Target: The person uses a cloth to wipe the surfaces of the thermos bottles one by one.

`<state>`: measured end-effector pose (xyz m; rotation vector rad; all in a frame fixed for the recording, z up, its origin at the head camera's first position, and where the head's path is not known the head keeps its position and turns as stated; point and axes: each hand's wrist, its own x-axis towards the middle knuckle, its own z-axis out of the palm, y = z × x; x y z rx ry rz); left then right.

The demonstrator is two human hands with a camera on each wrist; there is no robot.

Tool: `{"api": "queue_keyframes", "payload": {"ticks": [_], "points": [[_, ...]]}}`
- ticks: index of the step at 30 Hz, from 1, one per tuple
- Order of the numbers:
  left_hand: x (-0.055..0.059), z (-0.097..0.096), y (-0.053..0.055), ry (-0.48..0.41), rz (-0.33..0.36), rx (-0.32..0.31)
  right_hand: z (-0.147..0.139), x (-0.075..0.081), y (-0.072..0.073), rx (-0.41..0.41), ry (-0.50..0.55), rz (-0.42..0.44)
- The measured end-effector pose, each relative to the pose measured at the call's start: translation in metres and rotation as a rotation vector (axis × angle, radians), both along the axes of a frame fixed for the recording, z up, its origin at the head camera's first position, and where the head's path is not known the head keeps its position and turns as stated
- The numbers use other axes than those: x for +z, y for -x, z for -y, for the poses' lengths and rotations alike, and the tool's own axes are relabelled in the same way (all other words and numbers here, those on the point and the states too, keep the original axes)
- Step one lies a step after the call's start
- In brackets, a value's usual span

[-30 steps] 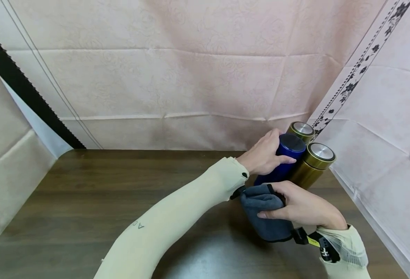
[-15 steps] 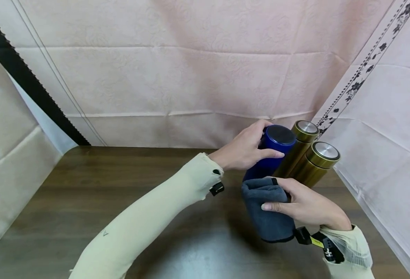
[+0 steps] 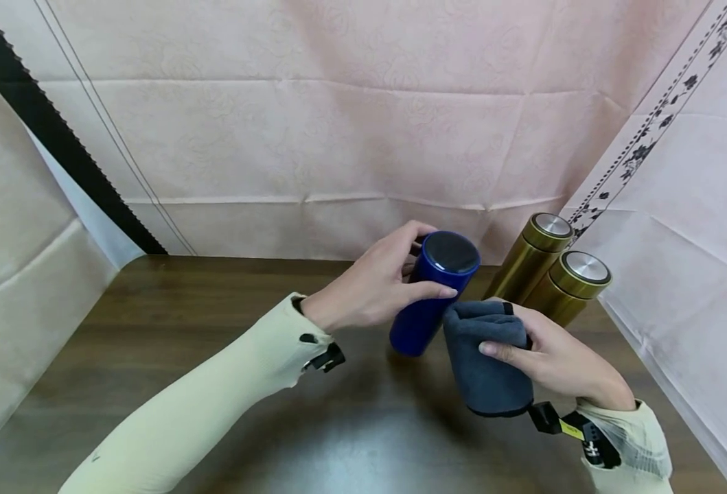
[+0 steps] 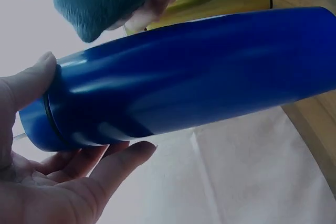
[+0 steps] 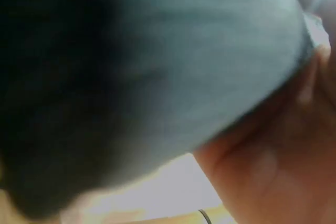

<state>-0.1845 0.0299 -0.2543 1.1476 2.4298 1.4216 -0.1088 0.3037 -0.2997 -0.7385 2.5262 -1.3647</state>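
Note:
My left hand (image 3: 382, 281) grips a blue thermos flask (image 3: 428, 291) near its black-topped lid, thumb on one side and fingers round the other. The flask tilts, its lid leaning up and to the right in the head view. In the left wrist view the blue flask (image 4: 199, 77) spans the frame, with the thumb and fingers about its lid end. My right hand (image 3: 561, 357) holds a folded grey-blue cloth (image 3: 487, 363), thumb pressed on its face, just right of the flask. That cloth (image 5: 210, 66) fills most of the right wrist view, blurred.
Two gold flasks with silver-topped lids, the rear one (image 3: 533, 250) and the front one (image 3: 567, 285), stand at the right behind my right hand. A wooden table (image 3: 246, 398) lies below. Pale cloth walls (image 3: 338, 137) rise behind and on both sides.
My left hand has drawn the blue flask left and toward me, away from the gold flasks. My right hand keeps its hold on the cloth, with little movement.

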Motion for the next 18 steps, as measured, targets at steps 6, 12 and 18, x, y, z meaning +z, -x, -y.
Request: {"api": "queue_keyframes", "payload": {"ticks": [6,12,18], "points": [[-0.009,0.026,-0.008,-0.053,0.03,0.045,0.002,-0.004,0.0,-0.123,-0.06,-0.166],[-0.02,0.05,-0.01,-0.099,0.073,0.089,0.006,-0.011,0.005,-0.203,-0.029,-0.286],[-0.031,0.065,-0.004,-0.126,0.062,0.126,0.014,-0.016,0.014,-0.291,0.028,-0.345]]}}
